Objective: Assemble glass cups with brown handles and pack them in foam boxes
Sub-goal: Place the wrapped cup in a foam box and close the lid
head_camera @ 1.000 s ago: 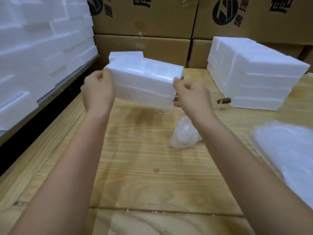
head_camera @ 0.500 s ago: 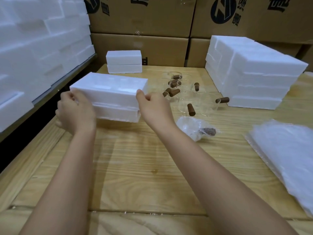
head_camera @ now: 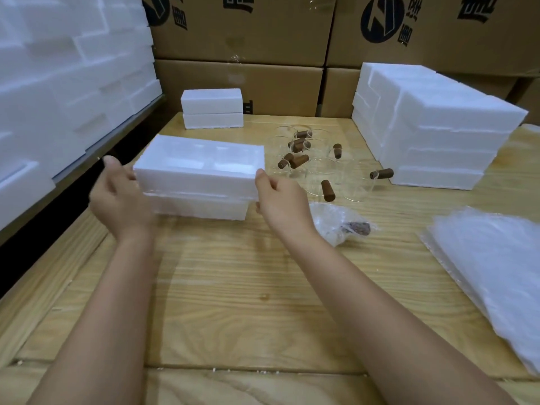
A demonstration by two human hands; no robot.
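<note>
A white foam box [head_camera: 201, 171] sits on the wooden table [head_camera: 233, 302], its lid slightly offset above its lower half. My left hand [head_camera: 119, 197] grips its left end with curled fingers. My right hand [head_camera: 283, 200] pinches the lid's right end between thumb and fingers. Several glass cups with brown handles [head_camera: 327, 173] stand and lie just right of the box. One loose brown handle [head_camera: 328, 190] lies by the nearest cup.
A second closed foam box [head_camera: 211, 108] stands at the back. Stacked foam boxes [head_camera: 432, 135] fill the right rear, more foam [head_camera: 58, 83] lines the left wall. A crumpled plastic bag [head_camera: 342, 223] and a pile of clear bags [head_camera: 496, 273] lie right. Cardboard cartons [head_camera: 248, 80] stand behind.
The foam box came down from mid-air and leftward onto the table, still between both hands. The glass cups behind it are now uncovered.
</note>
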